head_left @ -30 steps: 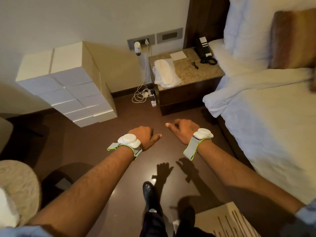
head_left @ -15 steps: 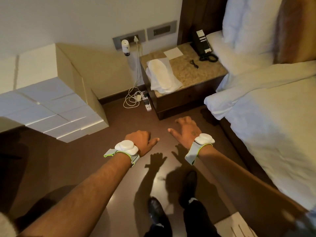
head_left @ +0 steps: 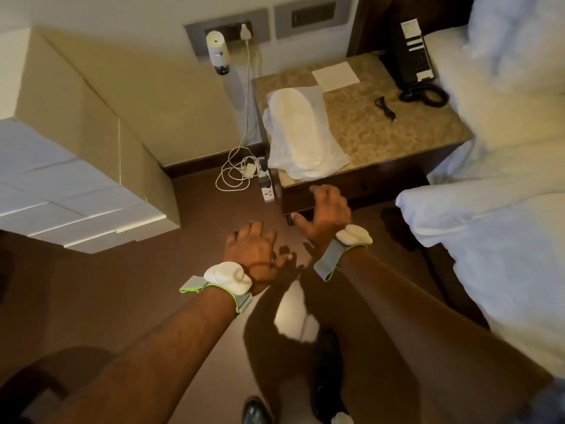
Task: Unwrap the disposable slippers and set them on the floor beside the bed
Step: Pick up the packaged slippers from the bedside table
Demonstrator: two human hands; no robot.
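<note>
The person has stepped closer; right hand (head_left: 328,214), its grip apart and empty, reaches toward the wrapped slippers (head_left: 301,134) on the counter (head_left: 382,130); left hand (head_left: 252,250) also apart, unwrapping not yet begun

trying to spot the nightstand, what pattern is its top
The wooden nightstand's top is mottled beige-and-tan marble-like stone, best seen in the head view.

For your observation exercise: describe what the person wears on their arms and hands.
Both forearms are bare. Each wrist carries a grey fabric strap, the left one's edged in yellow-green, holding a rounded white device, on the left hand and the right hand. A pale blue sleeve shows at the frame's edge.
</note>
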